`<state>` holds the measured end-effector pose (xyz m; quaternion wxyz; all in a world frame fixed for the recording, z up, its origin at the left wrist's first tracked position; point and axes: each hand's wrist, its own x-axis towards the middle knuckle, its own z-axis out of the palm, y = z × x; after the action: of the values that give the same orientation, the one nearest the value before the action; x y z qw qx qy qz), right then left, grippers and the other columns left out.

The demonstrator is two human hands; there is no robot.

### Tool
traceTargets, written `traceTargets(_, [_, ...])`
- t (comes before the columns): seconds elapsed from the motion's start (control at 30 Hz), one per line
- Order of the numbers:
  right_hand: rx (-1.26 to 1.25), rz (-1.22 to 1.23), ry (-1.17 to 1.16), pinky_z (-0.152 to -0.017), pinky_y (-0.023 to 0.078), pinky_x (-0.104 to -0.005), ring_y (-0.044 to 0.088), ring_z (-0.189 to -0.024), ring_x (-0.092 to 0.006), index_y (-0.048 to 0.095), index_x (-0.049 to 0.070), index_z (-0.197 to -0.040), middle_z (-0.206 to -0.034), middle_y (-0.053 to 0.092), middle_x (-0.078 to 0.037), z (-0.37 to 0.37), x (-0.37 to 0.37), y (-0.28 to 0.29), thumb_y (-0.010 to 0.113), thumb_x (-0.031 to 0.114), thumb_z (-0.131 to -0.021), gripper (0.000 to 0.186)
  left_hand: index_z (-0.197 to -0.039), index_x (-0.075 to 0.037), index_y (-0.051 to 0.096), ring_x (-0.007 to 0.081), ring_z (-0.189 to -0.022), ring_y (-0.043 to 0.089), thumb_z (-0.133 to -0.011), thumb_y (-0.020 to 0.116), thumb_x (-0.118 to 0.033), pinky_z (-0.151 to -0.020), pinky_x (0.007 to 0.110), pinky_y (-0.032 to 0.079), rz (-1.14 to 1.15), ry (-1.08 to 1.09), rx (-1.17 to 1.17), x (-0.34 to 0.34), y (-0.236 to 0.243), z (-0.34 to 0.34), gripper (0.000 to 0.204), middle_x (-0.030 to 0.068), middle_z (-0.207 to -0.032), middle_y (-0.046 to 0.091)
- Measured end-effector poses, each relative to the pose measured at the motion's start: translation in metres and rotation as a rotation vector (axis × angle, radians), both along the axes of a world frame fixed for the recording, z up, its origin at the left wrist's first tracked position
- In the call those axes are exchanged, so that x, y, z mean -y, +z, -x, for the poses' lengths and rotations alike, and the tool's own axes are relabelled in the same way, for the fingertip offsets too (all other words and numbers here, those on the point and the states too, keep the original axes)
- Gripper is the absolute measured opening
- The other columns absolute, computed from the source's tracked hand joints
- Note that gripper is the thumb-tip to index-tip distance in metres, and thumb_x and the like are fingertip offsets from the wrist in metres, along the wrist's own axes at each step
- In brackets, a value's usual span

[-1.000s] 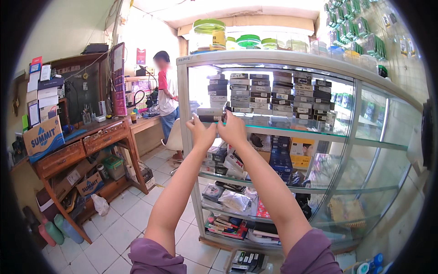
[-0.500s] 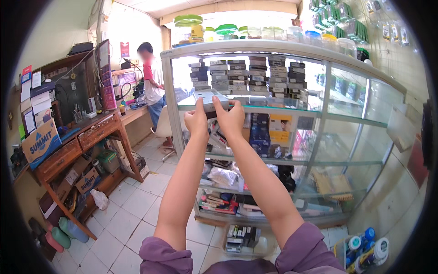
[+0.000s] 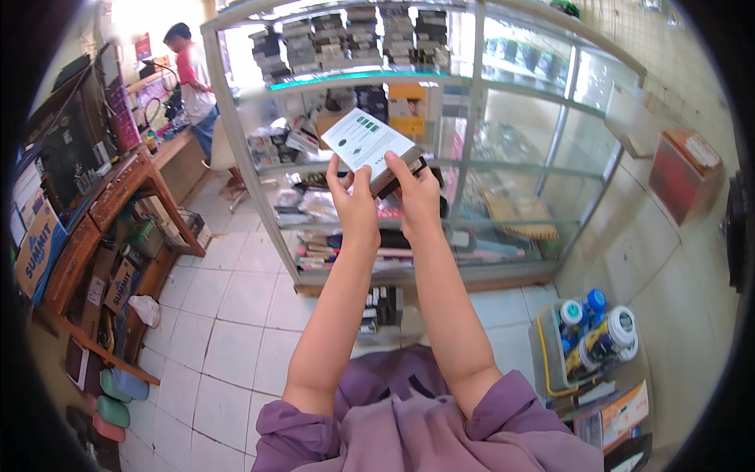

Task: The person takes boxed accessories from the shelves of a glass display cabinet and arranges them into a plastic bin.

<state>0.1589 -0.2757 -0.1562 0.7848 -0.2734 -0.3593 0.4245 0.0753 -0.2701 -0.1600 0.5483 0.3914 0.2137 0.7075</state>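
Note:
A small flat carton [image 3: 371, 143] is held out in front of me, its white face with green marks tilted up and its side dark. My left hand [image 3: 358, 206] grips its near left part, thumb on top. At the near right corner, my right hand [image 3: 418, 197] closes on it, also with the thumb on top. The fingers beneath are partly hidden. Right beyond the carton stands a glass display case [image 3: 476, 86], apart from it. Stacks of small boxes [image 3: 326, 39] sit on its upper shelf, with packets and loose goods lower down.
To the left are a wooden desk [image 3: 118, 185] and a cardboard box [image 3: 39, 244]. Another person [image 3: 194, 86] stands at the back left near a chair [image 3: 222, 149]. At lower right, a yellow-rimmed bin [image 3: 543, 354] holds several bottles. A plastic tub with small boxes [image 3: 381, 311] rests below my forearms.
The carton has come down and nearer, and its white printed face now shows. Both hands have moved with it. My view has tipped downward and turned right.

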Motion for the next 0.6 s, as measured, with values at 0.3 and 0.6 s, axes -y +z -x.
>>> traceTargets(0.3, [0.082, 0.206, -0.293, -0.069, 0.052, -0.0296, 0.064, -0.081, -0.0147, 0.059, -0.001, -0.104, -0.095, 0.067, -0.008, -0.047, 0.038, -0.145, 0.075, 0.013, -0.078, 0.034, -0.143, -0.012, 0.032, 0.022, -0.119, 0.046, -0.091, 0.061, -0.033, -0.092, 0.038, 0.042, 0.287, -0.23, -0.467, 0.025, -0.148, -0.033, 0.063, 0.0129, -0.131, 0.045])
traceTargets(0.6, [0.617, 0.648, -0.437, -0.075, 0.053, -0.0377, 0.069, -0.083, -0.0294, 0.064, -0.002, -0.098, -0.089, 0.07, -0.018, -0.084, 0.048, -0.25, 0.078, 0.037, -0.068, 0.051, -0.141, -0.001, 0.041, 0.0193, -0.116, 0.052, -0.086, 0.068, -0.034, -0.098, 0.031, 0.038, 0.35, -0.421, -0.867, 0.004, -0.269, -0.034, 0.07, 0.0129, -0.122, 0.056])
